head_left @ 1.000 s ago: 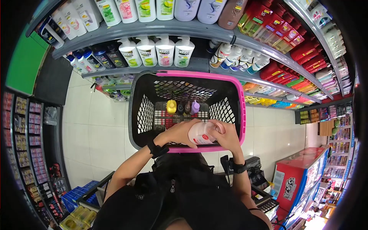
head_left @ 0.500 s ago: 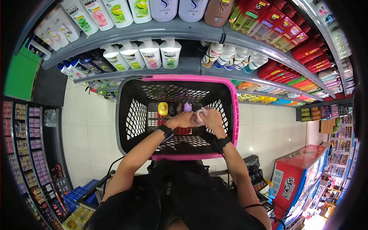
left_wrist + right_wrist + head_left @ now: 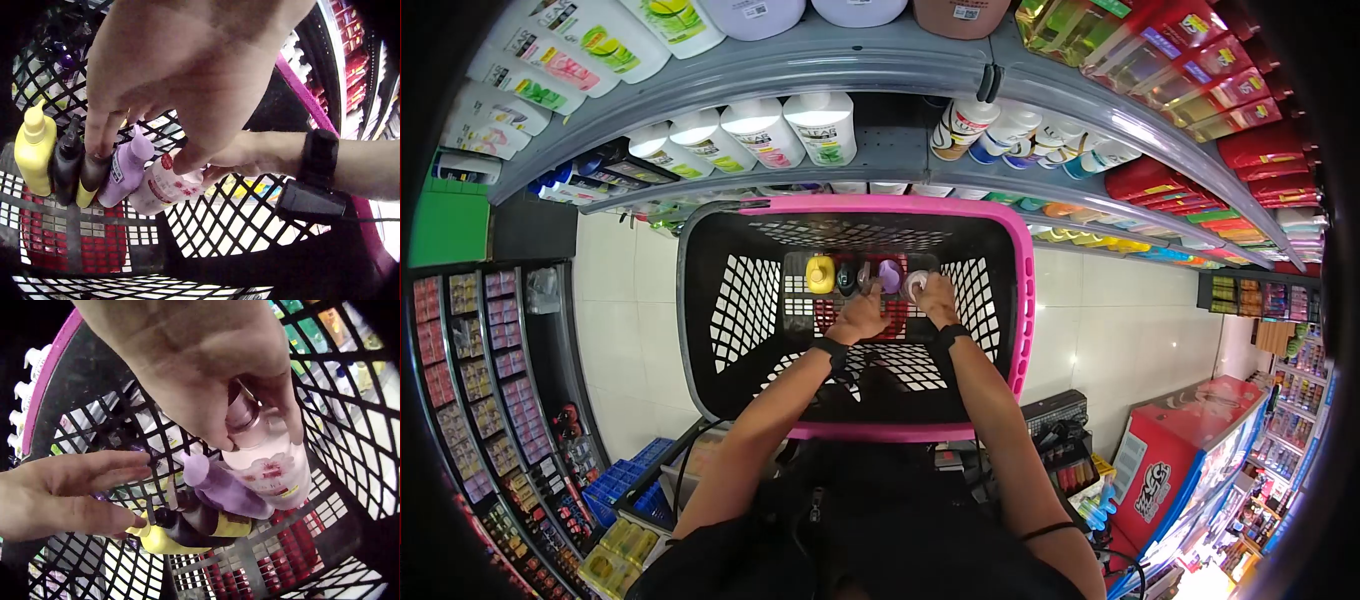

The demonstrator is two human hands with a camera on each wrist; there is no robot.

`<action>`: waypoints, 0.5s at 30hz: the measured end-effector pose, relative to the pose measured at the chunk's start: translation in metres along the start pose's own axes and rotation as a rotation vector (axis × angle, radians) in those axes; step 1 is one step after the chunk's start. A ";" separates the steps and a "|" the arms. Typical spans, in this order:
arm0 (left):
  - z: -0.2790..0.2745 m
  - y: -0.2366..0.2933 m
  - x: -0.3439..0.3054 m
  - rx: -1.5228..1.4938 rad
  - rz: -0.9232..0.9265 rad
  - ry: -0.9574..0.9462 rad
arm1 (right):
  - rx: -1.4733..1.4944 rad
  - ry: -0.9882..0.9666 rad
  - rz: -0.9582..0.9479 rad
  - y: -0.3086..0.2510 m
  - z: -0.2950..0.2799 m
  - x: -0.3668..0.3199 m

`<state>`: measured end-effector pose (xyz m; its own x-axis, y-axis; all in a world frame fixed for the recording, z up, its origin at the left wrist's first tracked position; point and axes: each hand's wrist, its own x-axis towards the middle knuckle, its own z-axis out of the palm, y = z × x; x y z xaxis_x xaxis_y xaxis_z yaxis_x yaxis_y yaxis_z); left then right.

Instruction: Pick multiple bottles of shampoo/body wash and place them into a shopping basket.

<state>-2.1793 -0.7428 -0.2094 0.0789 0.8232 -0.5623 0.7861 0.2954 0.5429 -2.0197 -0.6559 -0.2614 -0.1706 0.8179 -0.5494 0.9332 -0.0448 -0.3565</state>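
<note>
1. Head view: the basket (image 3: 855,431) has a pink rim along its far, right and near sides and black on the left; its lattice walls enclose both hands. Within it, open room lies left of the bottle row and on its near side, where the forearms cross the near rim. The right wall leaves only a narrow gap beside the right hand (image 3: 937,298).

2. Beyond the far rim runs a shelf (image 3: 890,150) of white pump bottles (image 3: 821,130) and other bottles, close to the basket. Pale floor tiles (image 3: 1100,310) flank the basket.

3. Inside, from left to right, stand a yellow bottle (image 3: 821,275), a black bottle (image 3: 846,278), a brown bottle (image 3: 94,178) and a purple bottle (image 3: 889,277), close together. They hem in the left side of the pink bottle (image 3: 272,469); red shows through the lattice below.

4. At the right end of the row, just beside the purple bottle, is the pink bottle, under the right hand, which pinches its neck between thumb and fingers. Whether its base bears weight I cannot tell.

5. The left hand (image 3: 861,318) has its fingers extended, holding nothing, over the near side of the row; contact with the brown bottle's top is unclear.
</note>
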 end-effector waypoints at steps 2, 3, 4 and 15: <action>0.006 -0.001 0.005 0.063 0.043 0.066 | 0.044 -0.024 0.074 -0.002 -0.001 0.003; 0.006 0.000 0.007 0.090 0.054 0.039 | 0.059 -0.044 0.089 -0.002 0.002 0.009; 0.006 0.002 0.011 0.116 0.069 0.013 | 0.062 -0.049 0.092 0.001 0.004 0.013; 0.032 -0.023 0.027 -0.059 0.041 0.016 | 0.164 0.163 0.055 0.012 0.036 0.047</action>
<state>-2.1761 -0.7429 -0.2573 0.0995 0.8428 -0.5290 0.7451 0.2892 0.6009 -2.0279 -0.6385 -0.3191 -0.0552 0.8930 -0.4466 0.8735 -0.1735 -0.4548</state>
